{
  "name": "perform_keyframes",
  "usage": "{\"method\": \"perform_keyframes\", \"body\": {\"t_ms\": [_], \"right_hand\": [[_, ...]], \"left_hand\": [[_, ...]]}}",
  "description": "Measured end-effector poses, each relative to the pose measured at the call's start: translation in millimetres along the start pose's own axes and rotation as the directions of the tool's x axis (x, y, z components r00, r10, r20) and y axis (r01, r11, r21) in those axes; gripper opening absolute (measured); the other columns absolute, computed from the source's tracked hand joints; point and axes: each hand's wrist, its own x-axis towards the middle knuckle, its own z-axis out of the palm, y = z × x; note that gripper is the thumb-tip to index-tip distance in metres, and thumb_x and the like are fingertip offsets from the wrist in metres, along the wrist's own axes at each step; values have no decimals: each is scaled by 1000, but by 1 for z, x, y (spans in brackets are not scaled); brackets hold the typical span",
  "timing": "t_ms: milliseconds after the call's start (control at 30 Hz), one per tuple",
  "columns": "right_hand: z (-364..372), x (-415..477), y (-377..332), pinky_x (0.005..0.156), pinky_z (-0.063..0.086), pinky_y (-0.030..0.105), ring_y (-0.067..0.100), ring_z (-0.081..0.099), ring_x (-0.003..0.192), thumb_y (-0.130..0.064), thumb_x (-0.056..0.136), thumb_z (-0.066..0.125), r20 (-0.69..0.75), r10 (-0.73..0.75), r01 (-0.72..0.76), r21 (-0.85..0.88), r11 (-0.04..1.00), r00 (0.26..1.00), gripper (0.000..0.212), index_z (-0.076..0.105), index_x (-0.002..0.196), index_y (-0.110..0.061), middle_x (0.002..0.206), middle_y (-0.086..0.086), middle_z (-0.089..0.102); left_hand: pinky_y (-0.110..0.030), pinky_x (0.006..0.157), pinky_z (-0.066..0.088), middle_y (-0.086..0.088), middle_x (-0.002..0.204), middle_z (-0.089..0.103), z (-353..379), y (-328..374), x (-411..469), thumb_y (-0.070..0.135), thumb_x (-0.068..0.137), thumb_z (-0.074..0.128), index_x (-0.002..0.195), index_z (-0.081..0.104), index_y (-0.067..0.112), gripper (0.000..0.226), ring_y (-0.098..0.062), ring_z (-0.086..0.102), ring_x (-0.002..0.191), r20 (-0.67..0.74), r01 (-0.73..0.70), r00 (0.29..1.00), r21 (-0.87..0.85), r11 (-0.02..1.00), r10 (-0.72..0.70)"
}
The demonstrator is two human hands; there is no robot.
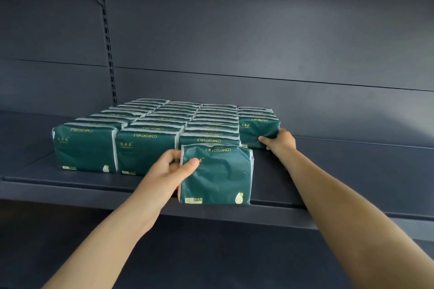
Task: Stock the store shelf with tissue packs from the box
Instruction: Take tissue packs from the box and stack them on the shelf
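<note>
Four rows of green tissue packs stand on the shelf, running from its front edge toward the back panel. The three rows between 10 and 12 o'clock reach far back and come well forward. The fourth row, at 1 o'clock, is short and ends behind the others, so its front part is not yet filled. I judge that most of this block is done, with some packs left to place. The box is not in view, so I cannot say how many remain. My left grip is clamped on a new pack at 6 o'clock of the third row, at the shelf's front edge. The thumb lies on its face and the fingers go behind its left edge. I cannot tell if the pack rests on the shelf or hangs just above it. My right grip is clamped on the front pack of the fourth row, low at its right corner, with the thumb across the face. Both forearms are stretched forward and up, the left one from 7 o'clock and the right one from 4 o'clock.
</note>
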Motion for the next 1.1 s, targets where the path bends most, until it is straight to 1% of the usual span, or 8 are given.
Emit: {"method": "perform_keyframes", "body": {"t_ms": [133,233,400,500,633,800,1000,1100], "right_hand": [[-6,-15,-3,55,37,25,25,60,84,-40,80,69,10,60,-60,15,998,998,48,61,106,-1,99,10,67],[-22,-56,-14,50,32,24,24,50,75,-39,89,56,-38,9,-6,71,997,999,37,59,91,-2,73,3,56],[-48,-157,-26,91,48,31,15,61,99,-41,95,47,-20,-119,111,547,829,993,28,58,107,-18,102,-2,64],[-51,-206,-32,93,50,27,8,63,102,-35,93,54,40,-210,136,643,754,977,33,57,119,-15,112,-5,66],[-50,-234,-37,79,53,18,0,65,93,-24,84,68,68,-279,187,589,786,958,20,58,100,-32,98,-14,69],[-66,-230,-32,81,54,48,29,66,92,-38,64,81,39,-199,159,456,876,979,43,62,94,-15,98,12,69],[-97,-199,-30,80,57,43,22,70,87,-15,68,83,47,-183,143,447,883,982,36,62,96,-11,95,4,72],[-102,-168,-27,79,57,42,24,69,89,-15,69,83,21,-136,113,445,889,990,38,61,99,-8,97,6,71]], "left_hand": [[-39,90,51,-2,95,74,1,4,-2,25,89,59,107,58,13,22,-16,70,91,-9,6,1000,9,1000,-6],[-48,96,48,-3,97,73,2,10,-6,28,88,60,109,59,14,25,-19,69,94,-21,6,1000,14,1000,-5],[-51,98,46,-4,104,71,9,17,-15,30,89,60,109,58,14,26,-21,67,99,-52,-1,999,-17,1000,1],[-51,100,44,-3,105,71,17,20,-20,30,89,60,109,58,15,25,-22,66,102,-57,-24,998,-36,999,22],[-44,94,50,-1,97,72,35,25,-24,29,89,61,103,57,17,19,-19,68,96,-11,-54,998,-21,998,54],[-13,66,50,5,97,71,45,29,-29,26,89,61,100,58,21,12,-4,68,85,42,-143,989,111,983,140],[-3,72,42,19,92,62,43,34,-21,31,87,62,98,61,24,13,7,57,86,60,-332,931,554,764,361],[-16,87,45,10,104,61,41,35,-8,34,91,57,111,61,16,27,-3,57,95,130,-428,851,735,526,509]]}}
